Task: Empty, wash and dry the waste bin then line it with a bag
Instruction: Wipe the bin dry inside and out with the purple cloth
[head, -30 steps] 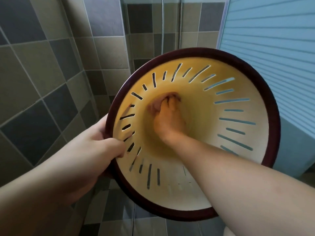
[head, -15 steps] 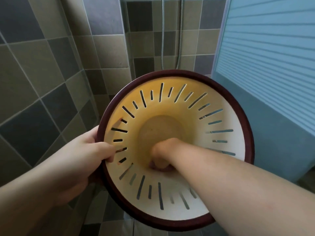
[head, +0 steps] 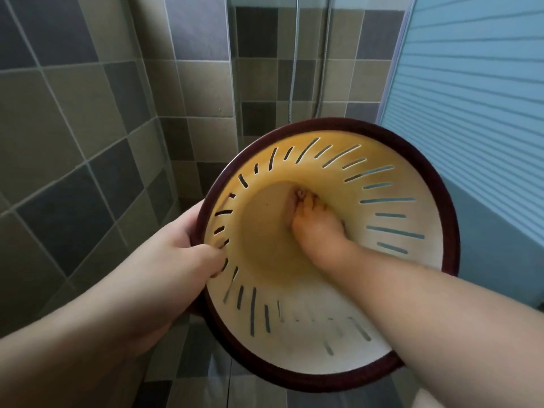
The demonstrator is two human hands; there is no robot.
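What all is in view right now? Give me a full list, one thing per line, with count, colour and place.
waste bin: one, cream-yellow inside with a dark maroon rim and slotted wall, held up at centre with its mouth toward the camera.
tiled wall: one, grey and beige squares, left and back.
shower hose: one, silver, hanging on the back wall above the bin.
ribbed panel: one, light blue, right side.
left hand: one, grips the bin's rim at its left edge, thumb over the inside.
right hand: one, reaches deep inside the bin, fingers at its bottom; whether they hold anything cannot be told.
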